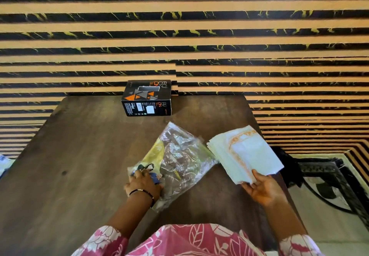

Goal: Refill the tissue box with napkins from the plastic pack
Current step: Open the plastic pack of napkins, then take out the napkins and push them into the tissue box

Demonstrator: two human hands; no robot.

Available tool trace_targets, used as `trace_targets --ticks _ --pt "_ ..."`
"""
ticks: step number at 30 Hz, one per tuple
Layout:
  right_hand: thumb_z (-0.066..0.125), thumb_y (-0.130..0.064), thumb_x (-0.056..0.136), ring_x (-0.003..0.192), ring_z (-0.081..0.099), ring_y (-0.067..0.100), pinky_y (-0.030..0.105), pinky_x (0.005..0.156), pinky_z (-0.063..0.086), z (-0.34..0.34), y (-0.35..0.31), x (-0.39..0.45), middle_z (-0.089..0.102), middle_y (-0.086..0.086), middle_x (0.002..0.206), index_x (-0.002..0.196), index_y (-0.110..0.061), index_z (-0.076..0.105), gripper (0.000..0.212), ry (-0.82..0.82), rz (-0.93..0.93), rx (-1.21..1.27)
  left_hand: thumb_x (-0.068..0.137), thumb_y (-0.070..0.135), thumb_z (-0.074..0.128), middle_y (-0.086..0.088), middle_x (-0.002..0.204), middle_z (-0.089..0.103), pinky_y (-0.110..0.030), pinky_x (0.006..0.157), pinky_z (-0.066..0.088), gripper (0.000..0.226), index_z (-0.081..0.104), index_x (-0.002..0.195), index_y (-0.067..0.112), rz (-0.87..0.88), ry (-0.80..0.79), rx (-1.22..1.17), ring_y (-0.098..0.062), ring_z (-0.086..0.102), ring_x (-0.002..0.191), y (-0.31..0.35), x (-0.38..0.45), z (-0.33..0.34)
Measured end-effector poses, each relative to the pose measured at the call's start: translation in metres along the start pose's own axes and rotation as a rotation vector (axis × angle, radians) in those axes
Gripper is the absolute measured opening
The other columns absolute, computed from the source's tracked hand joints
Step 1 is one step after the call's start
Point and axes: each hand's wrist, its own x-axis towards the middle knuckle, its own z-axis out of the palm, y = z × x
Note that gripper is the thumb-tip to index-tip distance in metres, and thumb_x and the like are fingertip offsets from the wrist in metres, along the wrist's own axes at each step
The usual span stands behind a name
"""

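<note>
A black tissue box (147, 98) with orange and grey triangles stands at the far edge of the dark wooden table (83, 156), against the wall. A crinkled clear plastic pack (179, 162) lies flat in the middle of the table. My left hand (142, 186) presses down on the pack's near left corner. My right hand (263, 190) holds a stack of white napkins (247, 154) with an orange border, lifted above the table's right side, just clear of the pack's open end.
A wall of orange and black striped panels (179, 36) rises right behind the table. A patterned floor (329, 186) lies to the right of the table. My pink patterned clothing (189, 239) fills the bottom of the view.
</note>
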Motion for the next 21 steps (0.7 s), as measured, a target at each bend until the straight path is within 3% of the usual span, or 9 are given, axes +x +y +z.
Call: trace_targets --ticks 3,6,7,10,13,16,19,21 --pt "0.047 -0.008 0.094 0.093 0.064 0.026 0.039 0.066 0.059 0.005 0.027 -0.006 0.061 0.008 0.11 0.094 -0.016 0.056 0.012 0.06 -0.018 0.168 0.089 0.053 0.032 -0.007 0.144 0.038 -0.046 0.104 0.039 0.057 0.035 0.139 0.025 0.038 -0.08 -0.018 -0.033 0.038 0.131 -0.003 -0.005 0.001" --pt "0.049 -0.009 0.092 0.077 0.071 0.021 0.034 0.058 0.059 0.005 0.048 -0.012 0.059 0.01 0.119 0.115 -0.013 0.055 0.024 0.06 -0.054 0.135 0.097 0.029 0.028 -0.002 0.154 0.026 -0.044 0.105 0.039 0.044 0.028 0.14 0.035 0.117 -0.165 -0.023 -0.03 0.037 0.133 0.002 -0.009 -0.003" --pt "0.051 -0.009 0.091 0.082 0.069 0.022 0.034 0.057 0.059 0.004 0.052 -0.013 0.06 0.011 0.12 0.123 -0.011 0.052 0.032 0.08 -0.057 0.111 0.096 0.03 0.029 -0.002 0.154 0.025 -0.042 0.103 0.041 0.044 0.03 0.14 0.033 0.11 -0.179 0.024 -0.029 0.04 0.132 0.003 -0.009 -0.003" --pt "0.055 -0.011 0.09 0.095 0.064 0.027 0.035 0.063 0.059 0.0 0.056 -0.017 0.063 0.013 0.118 0.124 -0.009 0.052 0.034 0.115 -0.051 0.045 0.094 0.039 0.037 -0.007 0.137 0.048 -0.036 0.094 0.045 0.042 0.048 0.127 0.017 0.114 -0.052 0.043 -0.027 0.05 0.122 0.009 -0.019 -0.008" --pt "0.052 -0.016 0.092 0.08 0.072 0.027 0.035 0.06 0.061 0.001 0.063 -0.027 0.073 0.015 0.097 0.115 -0.005 0.058 0.026 0.089 0.032 0.08 0.088 0.034 0.049 -0.009 0.13 0.045 -0.04 0.097 0.043 0.042 0.043 0.126 0.015 0.277 0.11 -0.014 -0.029 0.044 0.121 0.01 -0.023 -0.009" --pt "0.047 -0.019 0.095 0.071 0.072 0.029 0.031 0.052 0.06 0.012 0.081 -0.043 0.075 0.013 0.07 0.101 0.0 0.059 0.023 0.098 0.082 0.069 0.084 0.032 0.055 -0.007 0.145 0.028 -0.046 0.108 0.033 0.056 0.032 0.134 0.021 0.474 0.173 -0.114 -0.031 0.029 0.133 0.004 -0.015 0.0" --pt "0.046 -0.018 0.095 0.074 0.07 0.025 0.029 0.059 0.06 0.036 0.108 -0.053 0.074 0.015 0.076 0.093 -0.003 0.062 0.021 0.051 -0.062 -0.211 0.086 0.043 0.051 -0.003 0.157 0.005 -0.053 0.116 0.014 0.07 0.015 0.143 0.026 0.49 0.149 -0.125 -0.032 0.008 0.143 -0.008 -0.008 0.013" --pt "0.05 -0.038 0.092 0.078 0.069 0.019 0.024 0.071 0.054 0.057 0.127 -0.056 0.072 0.012 0.093 0.092 -0.017 0.067 0.027 -0.036 -0.341 -0.662 0.087 0.049 0.049 0.001 0.158 -0.006 -0.056 0.115 0.01 0.075 0.006 0.145 0.029 0.429 0.092 -0.149 -0.033 0.003 0.144 -0.022 -0.002 0.024"
